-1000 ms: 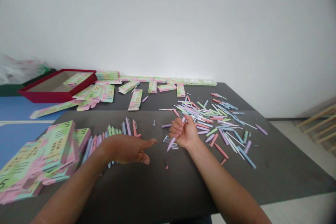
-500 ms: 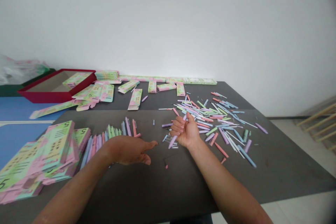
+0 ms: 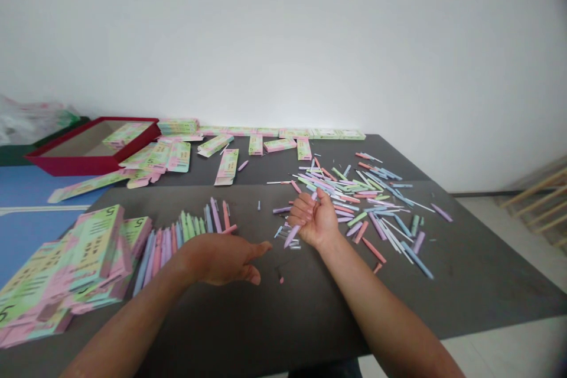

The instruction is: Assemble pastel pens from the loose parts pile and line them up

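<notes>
My right hand is closed around a light purple pen barrel, whose lower end sticks out below the fingers and whose other end shows by the thumb. My left hand hovers over the dark table with index finger and thumb stretched out and apart, nothing visible between them. A small pink pen part lies just right of its fingertips. Behind the left hand a row of pastel pens lies side by side, partly covered by that hand. Loose pen barrels and white refills spread beyond my right hand.
Green-and-pink cartons are stacked at the left front. A red box lid with a carton inside stands at the back left. Flattened cartons lie beside it, and more cartons line the wall edge.
My left hand has shifted slightly to the right, toward my right hand. The right hand keeps hold of the purple pen barrel, nearly still.
</notes>
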Demonstrator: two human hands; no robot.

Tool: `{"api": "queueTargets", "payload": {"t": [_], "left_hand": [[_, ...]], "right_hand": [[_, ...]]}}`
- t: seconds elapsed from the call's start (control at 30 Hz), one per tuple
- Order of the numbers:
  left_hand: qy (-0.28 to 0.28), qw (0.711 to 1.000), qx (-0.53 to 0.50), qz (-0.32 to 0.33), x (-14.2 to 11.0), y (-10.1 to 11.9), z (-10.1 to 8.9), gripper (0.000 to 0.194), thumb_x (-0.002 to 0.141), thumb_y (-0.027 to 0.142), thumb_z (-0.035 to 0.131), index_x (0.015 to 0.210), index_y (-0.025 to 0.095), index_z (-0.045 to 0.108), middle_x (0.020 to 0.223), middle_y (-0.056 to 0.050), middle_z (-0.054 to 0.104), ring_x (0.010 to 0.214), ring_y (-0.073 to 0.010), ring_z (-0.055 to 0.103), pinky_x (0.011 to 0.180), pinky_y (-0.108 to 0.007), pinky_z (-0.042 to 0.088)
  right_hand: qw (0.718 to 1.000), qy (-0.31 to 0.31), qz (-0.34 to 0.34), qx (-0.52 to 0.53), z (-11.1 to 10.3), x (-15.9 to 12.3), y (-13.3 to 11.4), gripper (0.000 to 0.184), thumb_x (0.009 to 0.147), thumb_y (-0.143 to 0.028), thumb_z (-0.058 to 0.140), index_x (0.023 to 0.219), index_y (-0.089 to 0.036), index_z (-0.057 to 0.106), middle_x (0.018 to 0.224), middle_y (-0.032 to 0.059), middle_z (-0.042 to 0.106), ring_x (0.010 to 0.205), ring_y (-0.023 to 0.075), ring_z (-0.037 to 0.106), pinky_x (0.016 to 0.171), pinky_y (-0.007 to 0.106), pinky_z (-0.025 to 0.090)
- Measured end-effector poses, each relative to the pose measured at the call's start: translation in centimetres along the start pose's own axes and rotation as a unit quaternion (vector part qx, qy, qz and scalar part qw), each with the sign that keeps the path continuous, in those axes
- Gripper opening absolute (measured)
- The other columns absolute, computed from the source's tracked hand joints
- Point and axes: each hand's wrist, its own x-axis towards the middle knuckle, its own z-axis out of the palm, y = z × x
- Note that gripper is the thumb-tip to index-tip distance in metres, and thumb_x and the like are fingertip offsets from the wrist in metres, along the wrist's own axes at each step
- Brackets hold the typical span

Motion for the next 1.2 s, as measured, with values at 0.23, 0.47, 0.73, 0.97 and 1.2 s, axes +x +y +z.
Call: {"api": "queueTargets", "payload": {"t": [0.23, 0.47, 0.73, 0.97, 1.2], "left_hand": [[-0.037, 0.999, -0.007, 0.007, 0.0, 0.9, -0.3, 0.062, 0.09, 0.036, 0.053, 0.146, 0.019, 0.032, 0.095, -0.008, 0.075, 0.098, -0.0241, 0.067, 0.097, -0.039, 0.041], [-0.042, 0.999, 0.008, -0.001, -0.5, 1.8, -0.8, 0.066, 0.089, 0.039, 0.053, 0.147, 0.018, 0.029, 0.095, -0.012, 0.075, 0.098, -0.0298, 0.066, 0.082, -0.039, 0.05], [-0.043, 0.999, 0.012, -0.004, -0.6, 2.1, -0.7, 0.069, 0.09, 0.044, 0.052, 0.149, 0.019, 0.025, 0.111, -0.019, 0.069, 0.102, -0.0349, 0.065, 0.078, -0.043, 0.051], [-0.05, 0.999, 0.016, -0.008, -0.6, 2.1, -0.6, 0.07, 0.09, 0.045, 0.05, 0.149, 0.02, 0.024, 0.109, -0.018, 0.07, 0.102, -0.0356, 0.064, 0.077, -0.043, 0.051], [-0.047, 0.999, 0.014, -0.002, -0.7, 2.2, -0.6, 0.069, 0.09, 0.044, 0.051, 0.149, 0.019, 0.025, 0.104, -0.015, 0.072, 0.1, -0.0334, 0.065, 0.073, -0.038, 0.052]], "right_hand": [[1.0, -0.001, -0.008, 0.01, 0.2, -0.1, 0.0, 0.047, 0.091, -0.052, 0.036, 0.058, -0.021, 0.024, 0.048, -0.0077, 0.026, 0.041, 0.0083, 0.022, 0.042, 0.021, 0.027], [1.0, -0.01, -0.007, 0.013, 0.5, -0.2, 0.1, 0.045, 0.09, -0.049, 0.039, 0.057, -0.021, 0.024, 0.047, -0.0076, 0.027, 0.04, 0.0086, 0.022, 0.041, 0.021, 0.028], [1.0, -0.025, -0.008, 0.0, 0.6, -0.3, 0.1, 0.043, 0.086, -0.045, 0.045, 0.057, -0.021, 0.025, 0.046, -0.0077, 0.027, 0.039, 0.0081, 0.023, 0.041, 0.021, 0.027], [0.999, -0.042, -0.007, 0.005, 0.6, -0.4, 0.1, 0.042, 0.085, -0.043, 0.046, 0.057, -0.021, 0.024, 0.047, -0.0073, 0.029, 0.04, 0.0082, 0.024, 0.042, 0.021, 0.027], [1.0, -0.029, -0.011, 0.001, 0.7, -0.5, 0.1, 0.042, 0.086, -0.045, 0.044, 0.058, -0.021, 0.024, 0.047, -0.0078, 0.028, 0.039, 0.0078, 0.023, 0.041, 0.021, 0.027]]}}
